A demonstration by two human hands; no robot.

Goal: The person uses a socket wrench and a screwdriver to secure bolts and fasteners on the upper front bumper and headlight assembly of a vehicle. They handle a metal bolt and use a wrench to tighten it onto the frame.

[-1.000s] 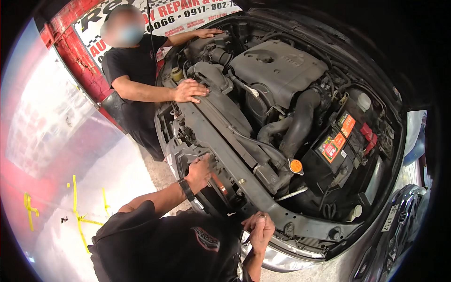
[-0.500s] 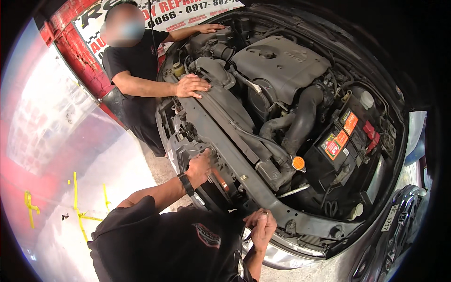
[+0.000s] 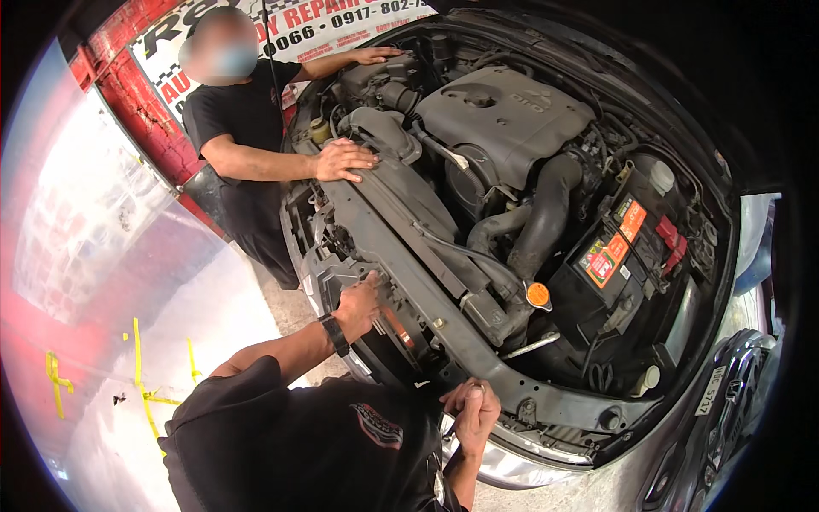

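Note:
My left hand, with a dark band on the wrist, reaches into the front of an open engine bay. Its fingers are curled next to the black front support panel, beside a copper-coloured strip. What they grip, if anything, is hidden. At the panel's front edge, my right hand is closed, knuckles up. Whatever it may hold cannot be made out. Behind the panel sit a grey engine cover, black intake hoses and an orange round cap.
Across the car's left corner stands a person in a dark shirt and mask, one hand flat on the panel. A battery with red terminal cover sits right. Another vehicle is close at lower right. Yellow tape marks the left.
The view has shifted slightly, so the engine bay appears a little further left. Both my hands stay at nearly the same places on the car's front.

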